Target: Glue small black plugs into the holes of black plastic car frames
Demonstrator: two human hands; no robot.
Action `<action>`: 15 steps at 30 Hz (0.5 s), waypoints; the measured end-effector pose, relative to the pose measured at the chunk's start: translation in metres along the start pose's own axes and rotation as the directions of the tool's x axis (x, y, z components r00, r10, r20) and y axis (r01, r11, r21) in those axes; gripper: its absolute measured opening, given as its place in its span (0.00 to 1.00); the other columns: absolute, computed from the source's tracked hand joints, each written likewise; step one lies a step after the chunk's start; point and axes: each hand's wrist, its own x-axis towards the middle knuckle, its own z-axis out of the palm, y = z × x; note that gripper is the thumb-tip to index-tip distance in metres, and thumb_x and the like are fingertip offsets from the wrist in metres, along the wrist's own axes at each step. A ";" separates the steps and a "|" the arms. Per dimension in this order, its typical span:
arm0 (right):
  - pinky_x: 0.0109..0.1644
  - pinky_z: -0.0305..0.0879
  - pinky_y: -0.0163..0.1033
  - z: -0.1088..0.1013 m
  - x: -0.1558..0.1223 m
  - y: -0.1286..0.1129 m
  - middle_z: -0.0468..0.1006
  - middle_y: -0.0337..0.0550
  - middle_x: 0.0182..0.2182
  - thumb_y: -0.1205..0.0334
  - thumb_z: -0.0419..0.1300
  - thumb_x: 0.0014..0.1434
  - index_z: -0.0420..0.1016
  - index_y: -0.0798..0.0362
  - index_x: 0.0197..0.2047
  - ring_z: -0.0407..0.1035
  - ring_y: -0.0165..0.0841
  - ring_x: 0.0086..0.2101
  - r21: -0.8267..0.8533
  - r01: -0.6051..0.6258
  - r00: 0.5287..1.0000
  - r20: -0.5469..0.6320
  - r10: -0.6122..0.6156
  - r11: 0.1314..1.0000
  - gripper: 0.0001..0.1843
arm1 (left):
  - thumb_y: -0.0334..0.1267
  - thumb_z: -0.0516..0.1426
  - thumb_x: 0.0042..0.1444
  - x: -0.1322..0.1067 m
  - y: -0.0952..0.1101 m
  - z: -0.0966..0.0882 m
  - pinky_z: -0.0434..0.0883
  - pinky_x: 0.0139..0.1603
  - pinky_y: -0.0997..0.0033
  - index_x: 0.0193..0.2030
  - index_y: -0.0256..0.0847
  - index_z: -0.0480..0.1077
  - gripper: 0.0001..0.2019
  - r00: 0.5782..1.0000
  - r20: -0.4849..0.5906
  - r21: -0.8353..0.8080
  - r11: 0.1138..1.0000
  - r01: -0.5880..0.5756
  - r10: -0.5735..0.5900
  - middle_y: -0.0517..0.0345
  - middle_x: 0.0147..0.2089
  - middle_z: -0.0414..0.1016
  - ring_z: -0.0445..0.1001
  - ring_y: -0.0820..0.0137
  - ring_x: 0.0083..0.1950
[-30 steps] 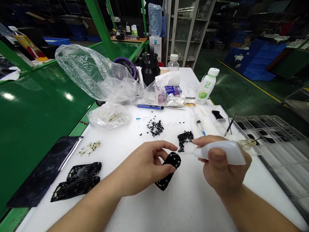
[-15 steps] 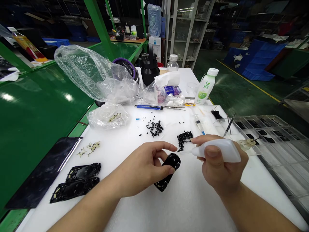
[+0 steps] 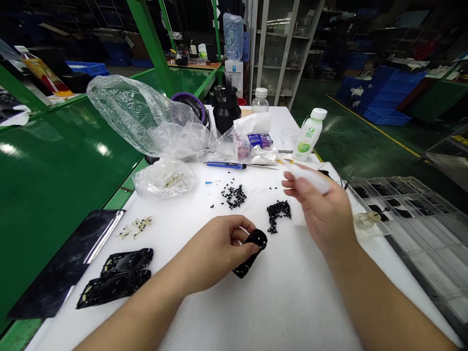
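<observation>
Work judged midway: a black shell (image 3: 258, 237) is pinched near 6 o'clock by the left hand (image 3: 219, 251); a white squeeze bottle (image 3: 312, 178) is enclosed by the curled right hand (image 3: 325, 207). Two black panels (image 3: 113, 286) are laid at 8; loose black pieces (image 3: 278, 209) are left at 4.

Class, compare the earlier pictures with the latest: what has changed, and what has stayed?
The right hand has moved the white squeeze bottle away from the black part, toward the far end of the table, without letting go. The left hand still holds the black part, and the black bits lie as before.
</observation>
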 end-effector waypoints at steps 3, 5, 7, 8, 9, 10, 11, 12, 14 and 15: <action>0.58 0.67 0.45 0.004 0.014 0.008 0.77 0.43 0.51 0.57 0.67 0.53 0.77 0.50 0.52 0.71 0.36 0.51 -0.274 -0.004 0.988 0.149 0.047 0.962 0.22 | 0.47 0.59 0.52 0.000 0.000 -0.001 0.60 0.25 0.79 0.34 0.39 0.70 0.12 0.998 -0.055 0.078 0.997 0.008 -0.004 0.60 0.28 0.72 0.66 0.75 0.27; 0.59 0.65 0.44 0.008 0.014 0.012 0.77 0.40 0.50 0.57 0.65 0.54 0.78 0.47 0.51 0.70 0.35 0.51 -0.484 0.104 0.983 0.185 -0.015 0.869 0.20 | 0.46 0.59 0.52 0.000 0.000 0.000 0.59 0.24 0.79 0.33 0.39 0.70 0.11 0.996 -0.087 0.116 0.993 -0.011 0.021 0.60 0.28 0.72 0.66 0.75 0.27; 0.54 0.67 0.43 0.012 0.012 0.017 0.78 0.39 0.46 0.57 0.63 0.56 0.78 0.48 0.49 0.71 0.34 0.46 -0.628 0.161 0.977 0.209 -0.034 0.762 0.16 | 0.45 0.58 0.52 -0.001 0.000 0.001 0.60 0.24 0.78 0.33 0.40 0.69 0.10 0.996 -0.090 0.122 0.992 -0.009 0.020 0.60 0.27 0.73 0.67 0.74 0.26; 0.51 0.67 0.43 0.014 0.010 0.019 0.79 0.39 0.43 0.58 0.62 0.56 0.78 0.49 0.47 0.72 0.34 0.44 -0.680 0.169 0.976 0.217 -0.025 0.714 0.15 | 0.45 0.58 0.52 -0.002 0.000 0.002 0.60 0.24 0.78 0.33 0.40 0.69 0.10 0.996 -0.088 0.112 0.994 0.003 0.007 0.60 0.26 0.73 0.67 0.73 0.26; 0.49 0.67 0.43 0.016 0.010 0.021 0.79 0.39 0.41 0.60 0.62 0.56 0.77 0.50 0.46 0.72 0.34 0.42 -0.724 0.168 0.975 0.224 -0.002 0.669 0.13 | 0.45 0.57 0.53 -0.002 0.000 0.003 0.60 0.24 0.78 0.33 0.40 0.69 0.09 0.996 -0.092 0.092 0.996 0.016 -0.007 0.61 0.25 0.72 0.68 0.73 0.25; 0.48 0.67 0.44 0.017 0.009 0.024 0.79 0.40 0.39 0.61 0.61 0.56 0.76 0.51 0.44 0.72 0.35 0.40 -0.764 0.165 0.972 0.233 0.028 0.624 0.12 | 0.44 0.57 0.53 -0.001 0.000 0.003 0.60 0.24 0.78 0.33 0.40 0.69 0.09 0.994 -0.111 0.064 0.998 0.020 -0.013 0.61 0.24 0.72 0.68 0.73 0.25; 0.47 0.67 0.44 0.018 0.009 0.026 0.79 0.41 0.37 0.62 0.60 0.56 0.76 0.53 0.43 0.72 0.36 0.40 -0.797 0.165 0.969 0.242 0.057 0.581 0.10 | 0.44 0.58 0.52 0.000 0.000 0.003 0.60 0.24 0.78 0.32 0.40 0.68 0.09 0.989 -0.148 0.022 1.000 0.006 -0.003 0.61 0.24 0.71 0.67 0.74 0.25; 0.48 0.67 0.45 0.018 0.009 0.027 0.78 0.42 0.37 0.63 0.60 0.56 0.75 0.54 0.43 0.72 0.36 0.40 -0.819 0.168 0.965 0.249 0.077 0.548 0.10 | 0.43 0.59 0.51 0.001 0.000 0.002 0.60 0.25 0.78 0.31 0.40 0.68 0.09 0.979 -0.203 -0.036 0.999 -0.028 0.021 0.62 0.25 0.70 0.66 0.75 0.26; 0.50 0.67 0.46 0.017 0.007 0.026 0.78 0.43 0.40 0.64 0.62 0.54 0.74 0.54 0.47 0.72 0.37 0.42 -0.824 0.175 0.967 0.247 0.064 0.538 0.15 | 0.43 0.63 0.49 0.004 0.000 -0.004 0.61 0.28 0.79 0.31 0.38 0.67 0.11 0.936 -0.343 -0.196 0.969 -0.153 0.078 0.62 0.27 0.70 0.66 0.76 0.27; 0.50 0.67 0.46 0.016 0.004 0.023 0.77 0.44 0.42 0.62 0.64 0.53 0.73 0.54 0.49 0.72 0.37 0.42 -0.810 0.178 0.974 0.226 0.018 0.559 0.19 | 0.43 0.64 0.47 0.006 0.000 -0.007 0.61 0.29 0.79 0.31 0.38 0.67 0.13 0.902 -0.420 -0.279 0.931 -0.236 0.103 0.62 0.27 0.70 0.66 0.77 0.28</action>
